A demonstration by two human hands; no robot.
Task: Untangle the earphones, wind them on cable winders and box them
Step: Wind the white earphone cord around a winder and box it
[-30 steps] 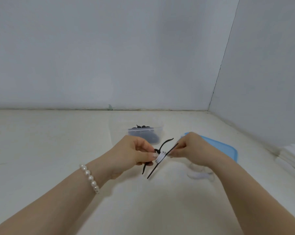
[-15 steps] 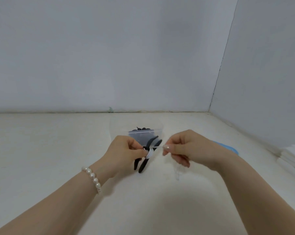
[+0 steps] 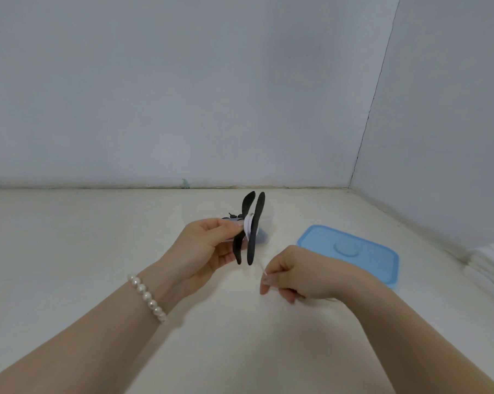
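My left hand (image 3: 206, 245) held the black cable winder (image 3: 251, 228) up off the table (image 3: 69, 251), fingers and thumb pinching it at its middle, where turns of the white earphone cable (image 3: 248, 227) were already wrapped. The winder stood nearly upright, its two long black wings side by side, their upper tips reaching toward the wall and their lower tips hanging past my palm. My right hand (image 3: 302, 273) sat lower and to the right of it, well apart from the winder, fingers curled with the thumb and forefinger pinching the thin white cable. I could only faintly make out the strand running up from that pinch toward the winder, and a pale loop of it trailed on the table just behind my right wrist. Behind the winder, and partly hidden by it and by my left fingers, stood the clear plastic box (image 3: 268, 220) with dark items inside; I could not tell exactly what they were. The blue lid (image 3: 350, 251) lay flat on the table to the right, off the box and just beyond my right hand. A pearl bracelet (image 3: 147, 297) circled my left wrist. The pale table met a grey wall (image 3: 183, 95) at the back and another on the right.
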